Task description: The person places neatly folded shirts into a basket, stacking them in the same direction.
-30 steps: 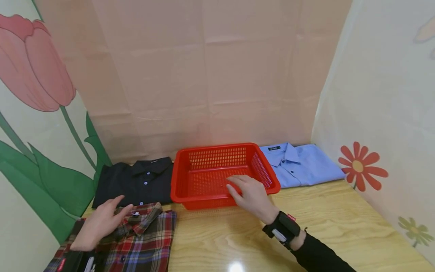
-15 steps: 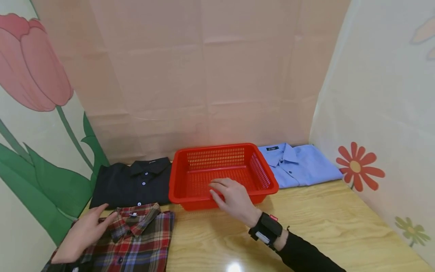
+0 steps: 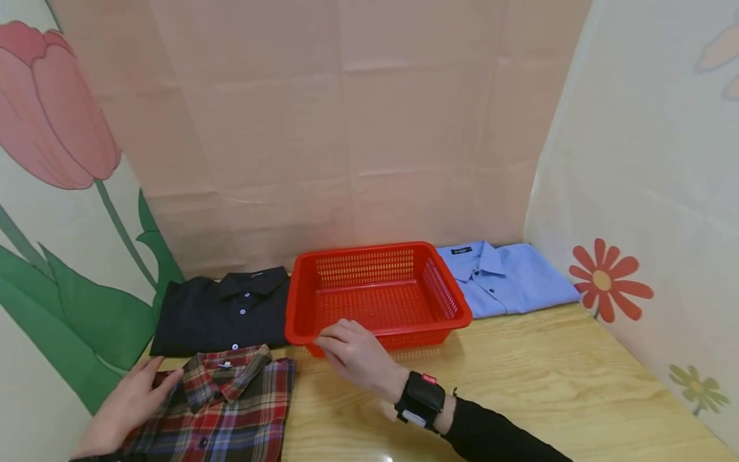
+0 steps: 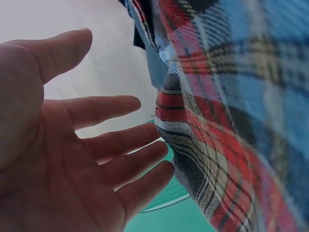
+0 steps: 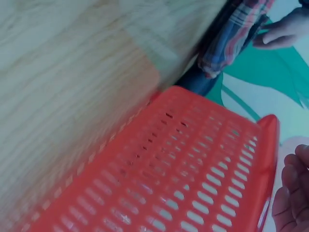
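Observation:
A folded plaid shirt [image 3: 231, 417] lies at the front left, its collar pointing away from me. At its left edge is my left hand [image 3: 129, 401], fingers extended; in the left wrist view the fingertips meet or nearly meet the plaid cloth [image 4: 207, 125]. My right hand [image 3: 364, 359] hovers in front of the red basket [image 3: 378, 333], fingers loosely bent and holding nothing. From the right wrist, its fingers [image 5: 289, 193] show beside the basket's rim, apart from it as far as I can tell. Nothing lies inside the basket.
Behind the plaid shirt lies a folded black shirt [image 3: 225, 314], left of the basket. A folded light blue shirt [image 3: 508, 279] sits to the basket's right. The wooden table [image 3: 508, 372] meets a plain back wall [image 3: 346, 128] and flower-printed side walls.
My right hand has moved left and toward me, from over the basket to before its front rim. The left hand has drawn left and down to the plaid shirt's edge.

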A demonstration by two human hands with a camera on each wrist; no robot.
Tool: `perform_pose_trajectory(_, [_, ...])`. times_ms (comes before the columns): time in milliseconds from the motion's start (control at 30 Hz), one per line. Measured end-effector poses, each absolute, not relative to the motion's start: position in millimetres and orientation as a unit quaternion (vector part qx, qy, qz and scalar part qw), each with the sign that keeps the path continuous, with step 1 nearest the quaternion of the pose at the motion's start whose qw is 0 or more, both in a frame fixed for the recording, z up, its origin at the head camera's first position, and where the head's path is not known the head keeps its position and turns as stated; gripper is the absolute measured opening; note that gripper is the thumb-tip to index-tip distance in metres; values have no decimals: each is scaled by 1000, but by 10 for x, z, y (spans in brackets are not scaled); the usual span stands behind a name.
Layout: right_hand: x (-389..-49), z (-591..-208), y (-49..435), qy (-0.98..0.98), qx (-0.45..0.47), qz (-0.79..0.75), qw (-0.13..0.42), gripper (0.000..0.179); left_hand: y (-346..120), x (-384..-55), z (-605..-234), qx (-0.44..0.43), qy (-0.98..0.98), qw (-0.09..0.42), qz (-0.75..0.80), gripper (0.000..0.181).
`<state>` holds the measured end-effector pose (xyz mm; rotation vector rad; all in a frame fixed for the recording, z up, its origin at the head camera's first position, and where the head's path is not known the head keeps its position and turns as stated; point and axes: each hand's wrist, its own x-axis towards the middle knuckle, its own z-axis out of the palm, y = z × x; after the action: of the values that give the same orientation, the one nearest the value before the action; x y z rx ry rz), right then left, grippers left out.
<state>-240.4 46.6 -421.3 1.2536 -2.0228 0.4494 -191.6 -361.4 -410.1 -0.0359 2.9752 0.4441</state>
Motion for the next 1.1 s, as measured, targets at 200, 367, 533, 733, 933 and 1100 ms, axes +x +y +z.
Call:
perform_pose_trajectory(200, [-2373,-4263,328,-774,506,150,350,19,-3644,-1927,-4108,-13,987,61,149,85])
perform_pose_trajectory(367, [-2287,-4309,210,-764,543,137,320,22,-3676,-1937,-4124,-20,988,62,139,87])
perform_pose_trajectory(533, [-2232,-4381,133,-790,553,98,246,21,-3684,-1911,-4121,-35,990,50,124,87])
perform_pose_trajectory(733, [-2248,-4398,47,-825,540,72,154,8,-3755,-1871,-4123,-58,989,61,119,90])
perform_pose_trajectory(933, [-2290,-4404,-41,-842,527,94,67,16,-3862,-1821,-4174,-65,979,121,149,85])
perform_pose_trajectory(1100, [-2322,-4385,-100,-856,506,96,38,27,-3915,-1800,-4204,-86,964,172,183,86])
